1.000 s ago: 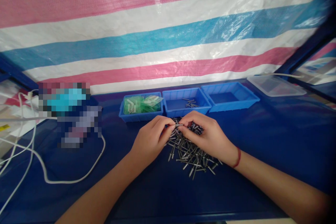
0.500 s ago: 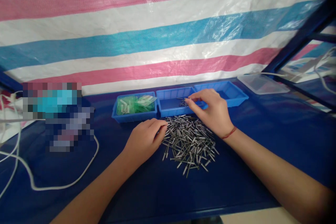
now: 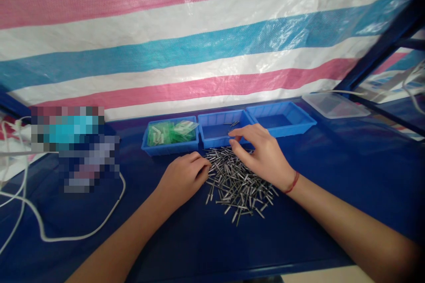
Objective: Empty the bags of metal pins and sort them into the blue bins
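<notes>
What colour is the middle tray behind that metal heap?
The middle tray is blue; the head view shows it best.

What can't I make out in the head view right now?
All in the head view:
- Whether the left hand holds a pin: its curled fingers hide it.
- The middle blue tray's near right corner: behind the right hand.
- How many pins the metal pile has: they overlap.
- The pixelated items: blurred.
- The left elbow: cut off by the bottom edge.

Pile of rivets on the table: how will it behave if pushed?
The rivets lie loose and crisscrossed, so they'd probably snag, then scatter rather than slide together. Their straight, shiny shafts suggest each is stiff and perhaps slippery.
</notes>
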### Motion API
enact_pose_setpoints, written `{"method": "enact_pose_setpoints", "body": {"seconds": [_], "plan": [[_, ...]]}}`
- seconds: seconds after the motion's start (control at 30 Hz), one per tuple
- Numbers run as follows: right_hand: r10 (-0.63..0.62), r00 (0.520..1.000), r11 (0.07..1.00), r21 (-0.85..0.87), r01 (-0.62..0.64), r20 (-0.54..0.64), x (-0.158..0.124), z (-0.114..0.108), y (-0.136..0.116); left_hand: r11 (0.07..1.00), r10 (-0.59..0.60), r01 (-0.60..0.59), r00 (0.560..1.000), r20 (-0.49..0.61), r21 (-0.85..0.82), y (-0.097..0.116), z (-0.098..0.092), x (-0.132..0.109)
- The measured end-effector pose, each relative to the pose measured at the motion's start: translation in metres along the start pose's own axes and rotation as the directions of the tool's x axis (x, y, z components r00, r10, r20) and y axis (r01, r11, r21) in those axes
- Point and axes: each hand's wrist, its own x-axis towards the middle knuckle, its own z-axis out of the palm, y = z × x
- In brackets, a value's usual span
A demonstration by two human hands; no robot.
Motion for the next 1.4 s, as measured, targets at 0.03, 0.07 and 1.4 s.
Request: {"method": "enact_pose_setpoints", "body": {"seconds": [0.03,0.07,1.4], "plan": [[-0.003,1.000,1.000,0.009,0.003,0.006,-0.001,0.001,0.000,1.000,0.005,-0.005,1.000,0.003,0.003,-0.001,0.000,0.000],[-0.003,1.000,1.000,0.016,0.003,0.008,-0.001,0.001,-0.001,1.000,0.014,-0.014,1.000,0.008,0.008,-0.002,-0.001,0.000],[0.065,0.973,0.895,0.419,-0.155,0.221,-0.012,0.011,-0.026,0.932,-0.115,0.088,0.992,-0.058,-0.352,0.015,-0.002,-0.005]]}}
